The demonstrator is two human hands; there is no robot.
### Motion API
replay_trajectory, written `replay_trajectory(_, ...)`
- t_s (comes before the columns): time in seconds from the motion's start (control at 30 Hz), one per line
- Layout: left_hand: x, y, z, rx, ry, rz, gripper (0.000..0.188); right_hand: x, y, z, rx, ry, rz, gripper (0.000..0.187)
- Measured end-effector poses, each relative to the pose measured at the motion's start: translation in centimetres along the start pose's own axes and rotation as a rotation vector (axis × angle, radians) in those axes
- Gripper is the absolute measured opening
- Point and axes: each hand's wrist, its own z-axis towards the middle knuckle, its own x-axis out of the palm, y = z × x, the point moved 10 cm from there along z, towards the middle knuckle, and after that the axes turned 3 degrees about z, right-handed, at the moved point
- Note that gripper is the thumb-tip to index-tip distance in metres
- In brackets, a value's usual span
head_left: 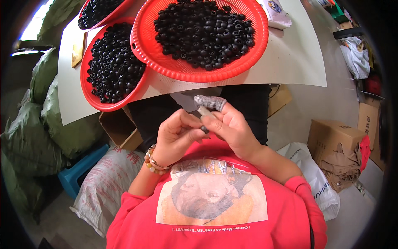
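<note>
Above my lap, just short of the table edge, my two hands meet. My left hand (pixel 177 132), with beaded and plain bracelets at its wrist, has thumb and fingers pinched on a small dark bead (pixel 204 129). My right hand (pixel 234 129) is closed close beside it, a grey knitted finger cover (pixel 210 102) over its bent forefinger. A narrow pale strip (pixel 204 111) sticks out between its thumb and forefinger; what kind of thing it is cannot be made out. On the table, a round red plastic basket (pixel 199 76) holds a heap of black beads (pixel 205 35) with holes.
Two more red baskets (pixel 86 85) of black beads stand at the left of the white table (pixel 286 62). A white packet (pixel 275 14) lies behind. Around me are green sacks (pixel 33 128), a blue stool (pixel 78 168), a white woven bag (pixel 110 186) and a cardboard box (pixel 331 135).
</note>
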Motion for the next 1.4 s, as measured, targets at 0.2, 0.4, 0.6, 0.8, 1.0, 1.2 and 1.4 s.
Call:
replay_trajectory(0.2,-1.3,0.3,0.5,0.009,-0.028,-0.474,0.011,-0.8,0.3,-0.5,-0.064,-0.068,0.017,0.033)
replay_trajectory(0.4,-0.6,0.9,0.6,-0.046,0.024,-0.599,0.011,0.2,0.8,-0.1,-0.138,-0.002,-0.014,0.036)
replay_trajectory(0.6,0.1,1.3,0.3,-0.069,0.05,-0.512,0.014,0.6,0.6,0.0,-0.096,0.017,0.002,0.034)
replay_trajectory(0.8,-0.6,1.3,0.5,-0.058,0.014,-0.603,0.012,-0.6,0.5,-0.5,-0.174,-0.015,-0.114,0.033)
replay_trajectory(1.0,-1.1,1.2,0.6,-0.027,-0.033,-0.628,0.011,2.1,1.2,-1.2,-0.141,0.152,-0.007,0.034)
replay_trajectory(1.2,-1.2,0.9,0.5,-0.019,-0.039,-0.587,0.012,2.3,1.1,-1.2,-0.17,0.174,-0.112,0.035)
replay_trajectory(1.4,-1.1,0.9,0.5,-0.009,-0.026,-0.573,0.012,1.9,0.8,-1.1,-0.199,0.168,-0.148,0.033)
